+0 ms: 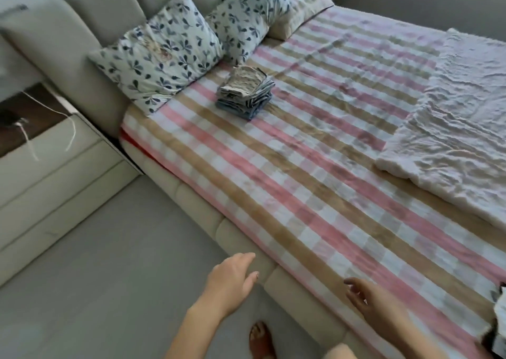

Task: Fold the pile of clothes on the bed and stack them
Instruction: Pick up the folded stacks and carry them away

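One stack of perhaps five folded patterned garments (245,96) lies beside two leaf-print pillows (161,57); left hand (232,279) and right hand (368,300) hover loose-fingered, empty.

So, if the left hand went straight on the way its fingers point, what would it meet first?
Probably the bed's padded edge, just ahead of the left hand, then the blanket. Depth is unclear.

Floral pillows (158,55), crumpled white blanket (454,117), nightstand (46,172)
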A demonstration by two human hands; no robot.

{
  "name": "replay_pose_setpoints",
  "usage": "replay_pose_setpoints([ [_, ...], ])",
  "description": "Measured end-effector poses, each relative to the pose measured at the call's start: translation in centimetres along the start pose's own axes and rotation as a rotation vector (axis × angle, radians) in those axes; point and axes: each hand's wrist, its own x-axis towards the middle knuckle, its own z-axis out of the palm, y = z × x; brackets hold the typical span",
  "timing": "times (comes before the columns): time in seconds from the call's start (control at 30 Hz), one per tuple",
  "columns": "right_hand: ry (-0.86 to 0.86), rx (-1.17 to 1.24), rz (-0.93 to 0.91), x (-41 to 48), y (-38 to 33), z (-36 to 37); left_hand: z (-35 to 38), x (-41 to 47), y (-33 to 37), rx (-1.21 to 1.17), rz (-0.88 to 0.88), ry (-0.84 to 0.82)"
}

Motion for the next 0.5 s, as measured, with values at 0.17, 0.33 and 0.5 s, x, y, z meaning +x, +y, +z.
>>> replay_pose_setpoints([
  [0.17,-0.053,-0.040,-0.034,3.8,-6.2,0.0,-2.5,-1.0,-5.0,-0.292,-0.115,0.119],
  [0.33,-0.070,-0.073,-0.007,8.4,-9.9,-1.5,-3.2,-0.2,-9.0,-0.373,-0.186,0.107],
  [0.5,-0.047,-0.034,0.051,15.0,-13.8,-3.1,-5.0,4.0,-12.9,-0.344,-0.187,-0.020],
])
